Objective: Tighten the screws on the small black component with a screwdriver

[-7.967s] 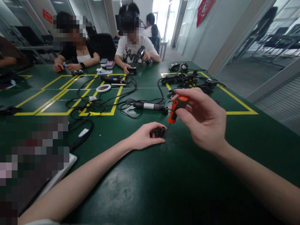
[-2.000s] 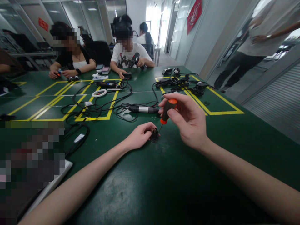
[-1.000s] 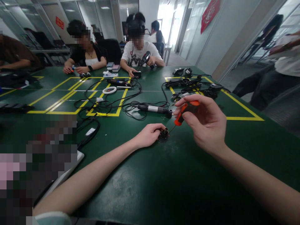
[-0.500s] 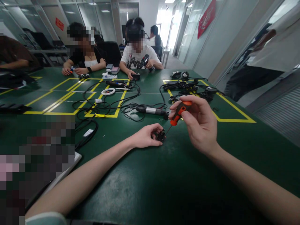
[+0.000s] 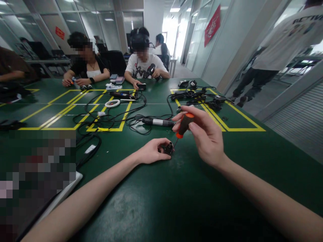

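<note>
My left hand (image 5: pixel 154 151) rests on the green table (image 5: pixel 141 195), its thumb and fingers closed round a small black part (image 5: pixel 168 148) with a short round tube standing up from it. In my right hand (image 5: pixel 205 136) is an orange and black screwdriver (image 5: pixel 185 125), gripped by the handle and slanting down to the left. Its thin shaft reaches the right side of the black part; whether the tip sits in a screw is too small to tell. Just beyond my hands lies a black and silver electric screwdriver-like tool (image 5: pixel 157 122) with a cable.
Black cables (image 5: pixel 101 117) lie coiled on the left, near a white tape ring (image 5: pixel 112 103). More cables and adapters (image 5: pixel 196 95) are heaped at the back right. A laptop-like edge (image 5: pixel 75 178) is at lower left. Across the table a person (image 5: pixel 146 64) holds a power drill (image 5: pixel 150 70).
The view has shifted slightly, moving the scene left and down. The screwdriver handle has turned and stands more upright in my right hand. The person at right has walked farther away.
</note>
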Demonstrator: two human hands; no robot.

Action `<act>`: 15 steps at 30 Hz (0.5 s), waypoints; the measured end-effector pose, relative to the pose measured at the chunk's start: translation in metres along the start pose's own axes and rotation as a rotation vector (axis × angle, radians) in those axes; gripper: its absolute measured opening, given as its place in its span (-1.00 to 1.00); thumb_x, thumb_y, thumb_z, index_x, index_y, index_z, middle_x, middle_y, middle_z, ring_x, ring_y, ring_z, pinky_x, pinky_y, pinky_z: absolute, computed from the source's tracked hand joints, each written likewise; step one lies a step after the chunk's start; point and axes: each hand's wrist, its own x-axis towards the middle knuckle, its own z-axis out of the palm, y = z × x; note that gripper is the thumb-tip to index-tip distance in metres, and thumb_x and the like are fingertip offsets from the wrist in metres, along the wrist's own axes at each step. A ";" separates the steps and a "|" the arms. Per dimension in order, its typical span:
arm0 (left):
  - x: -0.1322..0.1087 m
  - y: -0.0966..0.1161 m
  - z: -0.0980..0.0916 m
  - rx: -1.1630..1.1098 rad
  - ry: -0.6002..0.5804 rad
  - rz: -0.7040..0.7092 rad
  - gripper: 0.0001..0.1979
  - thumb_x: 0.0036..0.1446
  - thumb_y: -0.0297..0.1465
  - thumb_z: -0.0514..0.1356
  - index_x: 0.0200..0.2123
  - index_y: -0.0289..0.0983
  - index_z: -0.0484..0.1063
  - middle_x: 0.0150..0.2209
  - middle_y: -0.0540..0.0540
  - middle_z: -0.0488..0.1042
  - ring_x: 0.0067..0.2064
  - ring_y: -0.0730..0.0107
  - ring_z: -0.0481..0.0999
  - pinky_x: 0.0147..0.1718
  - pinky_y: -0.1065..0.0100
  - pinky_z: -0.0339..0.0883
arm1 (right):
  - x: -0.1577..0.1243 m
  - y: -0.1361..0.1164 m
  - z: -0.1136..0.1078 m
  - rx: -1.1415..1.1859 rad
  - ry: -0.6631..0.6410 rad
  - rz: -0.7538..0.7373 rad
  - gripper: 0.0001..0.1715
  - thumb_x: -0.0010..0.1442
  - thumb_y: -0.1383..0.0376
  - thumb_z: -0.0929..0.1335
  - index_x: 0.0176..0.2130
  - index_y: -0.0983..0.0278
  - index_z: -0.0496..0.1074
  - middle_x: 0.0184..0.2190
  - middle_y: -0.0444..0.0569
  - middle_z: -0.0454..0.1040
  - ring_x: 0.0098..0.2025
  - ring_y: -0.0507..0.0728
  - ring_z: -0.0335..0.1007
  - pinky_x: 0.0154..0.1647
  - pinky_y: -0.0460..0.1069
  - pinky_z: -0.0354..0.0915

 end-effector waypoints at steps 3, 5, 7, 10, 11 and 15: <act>0.000 0.000 -0.003 0.001 -0.039 -0.008 -0.59 -0.01 -0.36 0.42 -0.06 -0.34 0.54 -0.15 -0.09 0.59 -0.36 0.53 0.41 -0.31 0.39 0.33 | 0.001 0.001 0.001 0.008 0.012 -0.008 -0.68 0.46 0.28 0.35 0.15 0.06 0.55 -0.07 -0.04 0.58 -0.19 0.08 0.56 -0.22 -0.01 0.54; 0.000 -0.001 -0.006 -0.054 -0.070 0.000 -0.44 -0.06 -0.41 0.46 0.06 -0.30 0.50 -0.06 -0.13 0.60 -0.32 0.50 0.46 -0.28 0.38 0.37 | 0.002 0.000 0.001 -0.038 0.034 -0.021 -0.71 0.41 0.29 0.42 0.09 0.05 0.59 -0.12 -0.07 0.52 -0.19 0.06 0.53 -0.22 -0.04 0.53; 0.001 -0.003 -0.010 -0.142 -0.082 0.015 -0.34 -0.11 -0.46 0.48 0.11 -0.28 0.45 0.01 -0.18 0.59 -0.22 0.43 0.54 -0.21 0.35 0.42 | 0.002 -0.002 0.001 -0.090 0.053 -0.020 -0.71 0.37 0.31 0.45 0.05 0.06 0.61 -0.18 -0.09 0.47 -0.19 0.05 0.50 -0.22 -0.06 0.51; 0.002 -0.006 -0.015 -0.223 -0.076 -0.002 -0.42 -0.13 -0.49 0.50 0.00 -0.29 0.44 -0.04 -0.18 0.59 -0.11 0.33 0.59 -0.16 0.34 0.44 | 0.001 -0.003 0.001 -0.061 0.029 0.007 -0.65 0.42 0.31 0.40 0.15 0.03 0.57 -0.14 -0.08 0.51 -0.18 0.05 0.52 -0.17 -0.04 0.51; 0.002 -0.007 -0.015 -0.223 -0.073 -0.018 -0.45 -0.14 -0.48 0.50 -0.05 -0.30 0.44 -0.07 -0.16 0.59 -0.12 0.35 0.59 -0.16 0.34 0.44 | 0.001 -0.002 0.002 -0.023 0.012 0.019 -0.63 0.45 0.30 0.37 0.19 0.02 0.54 -0.11 -0.07 0.54 -0.18 0.04 0.54 -0.15 -0.03 0.52; 0.003 -0.011 -0.016 -0.158 -0.060 -0.057 -0.51 -0.12 -0.42 0.51 -0.12 -0.32 0.44 -0.10 -0.13 0.58 -0.24 0.47 0.53 -0.17 0.34 0.43 | -0.001 0.001 0.004 0.115 -0.010 0.057 -0.66 0.51 0.26 0.30 0.18 0.02 0.51 -0.04 -0.05 0.58 -0.19 0.04 0.56 -0.13 -0.02 0.50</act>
